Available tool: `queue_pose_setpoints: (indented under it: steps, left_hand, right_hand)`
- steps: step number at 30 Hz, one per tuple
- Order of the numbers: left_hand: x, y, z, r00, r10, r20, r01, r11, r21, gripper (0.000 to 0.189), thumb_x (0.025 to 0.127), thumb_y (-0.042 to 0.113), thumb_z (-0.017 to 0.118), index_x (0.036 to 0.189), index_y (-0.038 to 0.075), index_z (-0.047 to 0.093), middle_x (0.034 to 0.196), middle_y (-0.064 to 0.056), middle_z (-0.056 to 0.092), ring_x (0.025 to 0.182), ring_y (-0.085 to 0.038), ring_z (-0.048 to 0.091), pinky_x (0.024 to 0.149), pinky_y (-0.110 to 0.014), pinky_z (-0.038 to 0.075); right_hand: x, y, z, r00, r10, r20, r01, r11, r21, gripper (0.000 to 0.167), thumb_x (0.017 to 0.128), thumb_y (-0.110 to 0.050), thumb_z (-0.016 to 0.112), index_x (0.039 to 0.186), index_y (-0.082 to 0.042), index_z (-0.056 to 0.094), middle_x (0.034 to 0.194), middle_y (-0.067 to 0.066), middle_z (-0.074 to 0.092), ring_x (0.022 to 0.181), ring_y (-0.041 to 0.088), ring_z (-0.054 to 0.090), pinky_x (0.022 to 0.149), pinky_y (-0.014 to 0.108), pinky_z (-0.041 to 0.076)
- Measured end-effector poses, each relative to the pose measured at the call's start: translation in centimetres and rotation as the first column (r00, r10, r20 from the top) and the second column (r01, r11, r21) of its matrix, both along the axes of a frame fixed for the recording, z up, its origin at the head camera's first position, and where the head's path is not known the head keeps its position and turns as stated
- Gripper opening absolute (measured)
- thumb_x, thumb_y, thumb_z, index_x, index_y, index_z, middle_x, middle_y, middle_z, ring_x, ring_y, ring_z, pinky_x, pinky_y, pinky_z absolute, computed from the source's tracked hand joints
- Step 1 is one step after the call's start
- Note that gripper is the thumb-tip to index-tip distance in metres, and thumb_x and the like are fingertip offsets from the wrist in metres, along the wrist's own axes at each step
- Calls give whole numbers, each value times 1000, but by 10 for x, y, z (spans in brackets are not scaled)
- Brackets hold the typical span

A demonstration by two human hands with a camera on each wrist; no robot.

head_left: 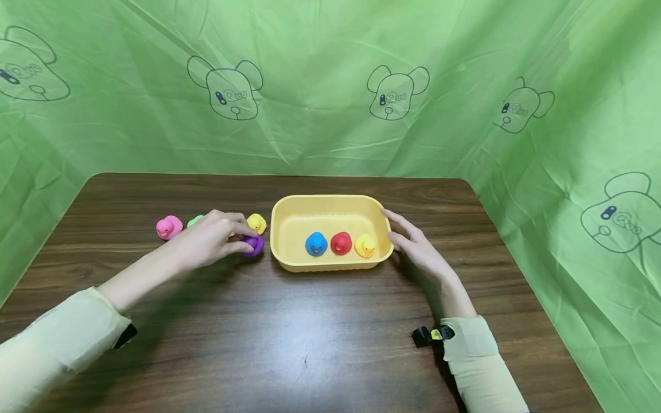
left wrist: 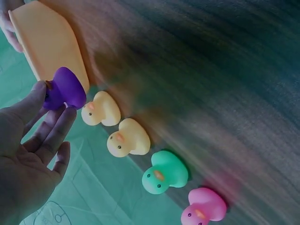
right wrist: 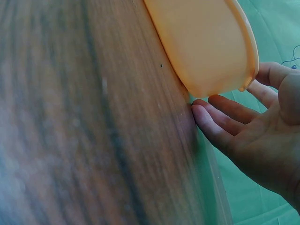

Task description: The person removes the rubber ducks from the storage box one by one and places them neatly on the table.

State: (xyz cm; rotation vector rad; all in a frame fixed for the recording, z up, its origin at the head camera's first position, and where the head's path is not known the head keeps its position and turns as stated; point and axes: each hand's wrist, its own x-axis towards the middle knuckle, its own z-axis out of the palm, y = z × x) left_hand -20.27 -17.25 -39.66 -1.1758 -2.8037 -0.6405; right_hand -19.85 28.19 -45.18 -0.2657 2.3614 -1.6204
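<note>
Between the thumb and fingers of my left hand (head_left: 212, 240) is a purple rubber duck (head_left: 255, 245), just left of the yellow tub (head_left: 330, 267). The left wrist view shows the duck (left wrist: 70, 88) pinched at the fingertips. My right hand (head_left: 422, 249) touches the tub's right end. In the right wrist view its thumb is at the rim and the loosely bent fingers lie by the outer wall. Inside the tub, a blue duck (head_left: 316, 244), a red duck (head_left: 341, 244) and a yellow duck (head_left: 365, 245) sit in a row along the near side.
Left of the tub, a row of ducks stands on the brown table (head_left: 310, 332): two yellow ones (left wrist: 104, 108), a green one (left wrist: 165, 172) and a pink one (head_left: 168, 228). My left hand partly covers this row in the head view. Green cloth (head_left: 320, 137) hangs around the table.
</note>
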Motion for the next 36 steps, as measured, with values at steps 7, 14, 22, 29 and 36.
queue_pose_setpoints:
  steps: [7,14,22,29,36]
  left_hand:
    - [0,0,-6,1000,-20,-15,20,1000,4,27,85,18,84,110,9,80,97,-2,73,85,-18,70,80,-39,60]
    - [-1,0,-12,1000,-20,-20,20,1000,-12,24,83,18,85,106,10,81,94,0,72,84,-17,68,78,-38,59]
    - [-1,2,-18,999,-25,-33,25,1000,-3,25,82,16,86,105,8,81,99,-5,75,86,-18,71,80,-40,61]
    - [-3,1,-21,999,-28,-47,28,1000,-3,23,82,15,86,103,8,81,98,-2,76,85,-15,71,78,-38,61]
    - [-2,2,-28,999,-19,-36,18,1000,-11,23,81,15,87,101,8,81,98,-3,77,88,-17,72,80,-38,61]
  right_hand:
    - [0,0,1,1000,2,6,-2,1000,-7,56,108,-20,51,161,-28,34,166,6,36,133,24,52,94,16,51]
    - [0,0,1,1000,0,5,0,1000,-1,56,109,-21,51,161,-29,34,166,5,36,132,24,52,93,16,51]
    - [0,0,1,1000,6,9,-6,1000,-9,56,109,-20,50,162,-27,33,167,6,34,138,27,49,96,16,50]
    - [-2,0,2,1000,2,1,-2,1000,6,56,109,-22,51,161,-30,34,167,2,34,133,22,52,95,16,49]
    - [0,0,0,1000,5,11,-5,1000,-8,56,109,-21,50,161,-30,34,167,4,34,140,27,48,96,13,48]
